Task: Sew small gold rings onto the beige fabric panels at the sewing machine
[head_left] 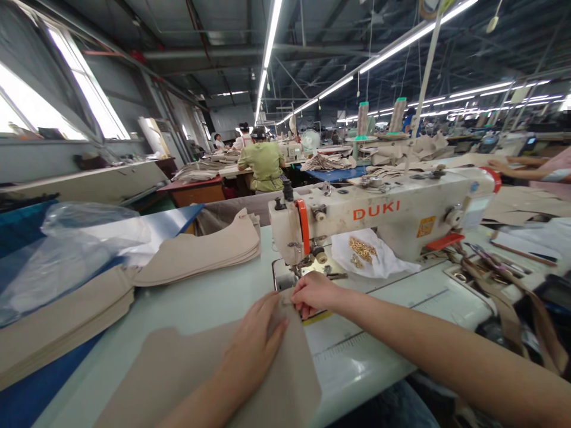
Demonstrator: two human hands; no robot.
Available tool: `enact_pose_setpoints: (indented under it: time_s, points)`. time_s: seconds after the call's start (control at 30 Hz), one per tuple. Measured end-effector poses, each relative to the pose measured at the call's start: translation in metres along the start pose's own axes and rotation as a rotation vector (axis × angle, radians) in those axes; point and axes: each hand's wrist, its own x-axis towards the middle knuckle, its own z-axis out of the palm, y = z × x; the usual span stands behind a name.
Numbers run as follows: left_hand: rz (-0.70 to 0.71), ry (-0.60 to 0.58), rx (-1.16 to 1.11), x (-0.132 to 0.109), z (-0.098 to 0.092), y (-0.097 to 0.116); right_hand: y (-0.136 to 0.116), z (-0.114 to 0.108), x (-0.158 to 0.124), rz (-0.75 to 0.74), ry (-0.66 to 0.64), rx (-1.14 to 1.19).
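A beige fabric panel [187,362] lies on the pale sewing table [232,300], its narrow far end close under the head of a sewing machine [392,202]. My left hand [254,333] rests flat on this panel with its fingers stretched forward, thumb slightly apart. Beside it, my right hand [314,292] is closed, fingertips pinched at the panel's far edge. A small folded tab [286,299] shows between the two hands; whether the right fingers also grip it is hidden. Behind the right hand, the machine's needle area is partly covered.
Stacked beige panels [209,249] lie left of the machine, another stack [66,324] nearer me, by clear plastic wrap [80,249]. Gold-coloured small hardware [362,249] sits on white cloth [392,261] under the machine arm. Straps [513,303] hang at right. Co-workers [262,160] sit beyond.
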Motion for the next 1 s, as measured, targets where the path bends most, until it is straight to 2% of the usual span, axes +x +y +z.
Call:
enact_pose_setpoints:
  time_s: [0.1, 0.2, 0.37, 0.47, 0.6, 0.7, 0.8, 1.0]
  points:
    - [0.100, 0.044, -0.069, 0.017, 0.002, 0.002, 0.000, -0.001, 0.002, 0.012, -0.011, -0.013]
    - [0.109, 0.054, -0.122, 0.028, 0.006, 0.004, 0.001, -0.002, 0.002, 0.012, -0.006, -0.011]
    - [0.095, -0.042, -0.146, 0.035, 0.005, 0.005, 0.000, -0.003, 0.000, 0.019, 0.006, -0.004]
    - [0.101, -0.086, -0.036, 0.037, -0.001, 0.009, -0.001, -0.002, -0.001, 0.026, 0.008, -0.009]
    - [0.148, -0.209, 0.187, 0.038, -0.013, 0.018, -0.003, -0.001, -0.001, 0.043, 0.005, -0.026]
    - [0.174, -0.255, 0.249, 0.037, -0.018, 0.019, -0.005, 0.000, 0.000, 0.052, -0.006, -0.038]
    - [0.195, -0.205, 0.157, 0.034, -0.014, 0.010, -0.007, -0.001, 0.000, 0.050, -0.022, -0.045]
    - [0.274, 0.060, 0.027, 0.026, 0.006, -0.007, -0.011, -0.004, -0.005, 0.047, -0.045, -0.058]
